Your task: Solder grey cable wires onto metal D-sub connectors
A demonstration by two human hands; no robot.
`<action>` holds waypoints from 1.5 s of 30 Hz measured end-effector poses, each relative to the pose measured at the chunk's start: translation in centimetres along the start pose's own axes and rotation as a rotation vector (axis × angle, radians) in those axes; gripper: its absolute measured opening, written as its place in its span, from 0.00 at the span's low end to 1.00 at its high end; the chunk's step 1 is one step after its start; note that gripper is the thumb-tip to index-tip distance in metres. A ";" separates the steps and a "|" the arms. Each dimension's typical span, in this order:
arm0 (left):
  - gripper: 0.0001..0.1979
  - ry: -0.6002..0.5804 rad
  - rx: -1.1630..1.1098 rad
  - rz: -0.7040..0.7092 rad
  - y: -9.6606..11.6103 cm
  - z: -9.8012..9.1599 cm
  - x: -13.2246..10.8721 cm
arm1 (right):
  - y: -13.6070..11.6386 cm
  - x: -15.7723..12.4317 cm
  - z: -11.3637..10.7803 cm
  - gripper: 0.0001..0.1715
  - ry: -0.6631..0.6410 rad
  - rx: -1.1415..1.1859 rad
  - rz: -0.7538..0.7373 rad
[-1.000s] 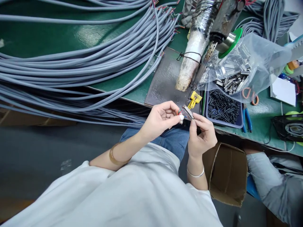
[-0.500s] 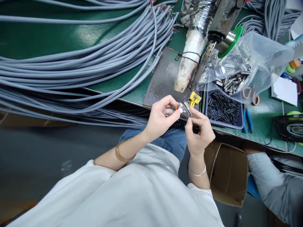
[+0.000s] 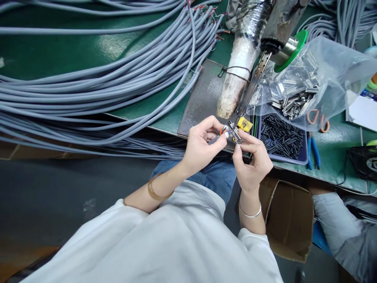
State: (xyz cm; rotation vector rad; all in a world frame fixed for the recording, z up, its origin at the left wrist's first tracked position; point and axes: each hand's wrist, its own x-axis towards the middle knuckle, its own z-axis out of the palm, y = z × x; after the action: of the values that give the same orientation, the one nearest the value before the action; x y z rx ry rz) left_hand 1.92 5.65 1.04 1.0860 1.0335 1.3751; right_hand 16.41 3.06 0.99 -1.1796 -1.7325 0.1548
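Note:
My left hand [image 3: 203, 144] is closed in a pinch on the end of a grey cable, whose thin coloured wires [image 3: 223, 129] fan out past the fingertips. My right hand [image 3: 252, 159] pinches a small metal connector [image 3: 235, 132] right against those wire ends. Both hands hover at the near edge of the green bench, over a dark metal plate [image 3: 203, 98]. A yellow clip [image 3: 244, 124] sits just beyond the connector, under the tip of a soldering iron [image 3: 253, 86].
Many long grey cables [image 3: 97, 82] sweep across the bench to the left. A clear bag of metal connector shells [image 3: 297, 92], a blue tray of black tubing pieces [image 3: 279, 137], blue pliers [image 3: 313, 147] and a green solder spool [image 3: 290, 49] lie right. A cardboard box [image 3: 290, 220] and another person's sleeve [image 3: 338, 228] are lower right.
Both hands have moved a little up and forward, bringing the connector and wire ends close beneath the yellow clip and iron tip. The grips are unchanged.

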 end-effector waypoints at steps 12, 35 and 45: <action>0.08 0.000 -0.001 0.060 -0.1 -0.2 0.6 | 0.0 0.5 0.1 0.09 0.024 -0.013 -0.055; 0.14 -0.213 -0.213 -0.241 0.3 -0.9 -1.1 | -1.4 0.1 -1.1 0.08 0.054 0.105 0.145; 0.15 -0.124 -0.229 -0.180 0.0 -1.1 -0.9 | -0.7 -0.8 -0.6 0.12 0.066 -0.010 0.003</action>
State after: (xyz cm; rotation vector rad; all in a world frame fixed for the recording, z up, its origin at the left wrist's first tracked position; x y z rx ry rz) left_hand 0.91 4.78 0.78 0.8751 0.8398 1.2315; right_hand 16.39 1.85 1.16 -1.1824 -1.6756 0.1080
